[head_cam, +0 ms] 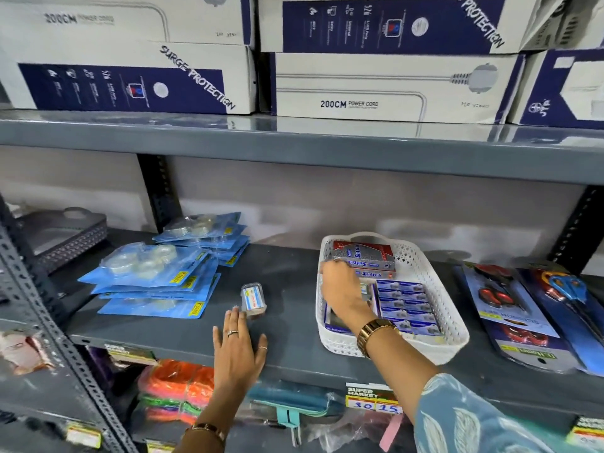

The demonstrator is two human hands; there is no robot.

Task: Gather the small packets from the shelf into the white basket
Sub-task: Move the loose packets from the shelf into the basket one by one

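At the far left a grey basket with a textured wall is half hidden behind the perforated steel upright. Right of it, flat blue blister cards lie in overlapping stacks on the grey metal shelf, their clear bubbles holding rolls that are hard to make out. One small packet, a clear plastic case with a blue and white label, sits alone on the shelf between the cards and the white basket. The left hand lies palm down just near of it, fingers spread and apart, the tips touching or nearly touching the case; which, I cannot tell. The right hand reaches into the perforated white plastic basket, its fingers curled down among the contents; whether they clamp anything is hidden. Inside are red and silver boxes at the far end and rows of small blue packets nearer. Carded scissors lie at the right, cut off by the frame edge.
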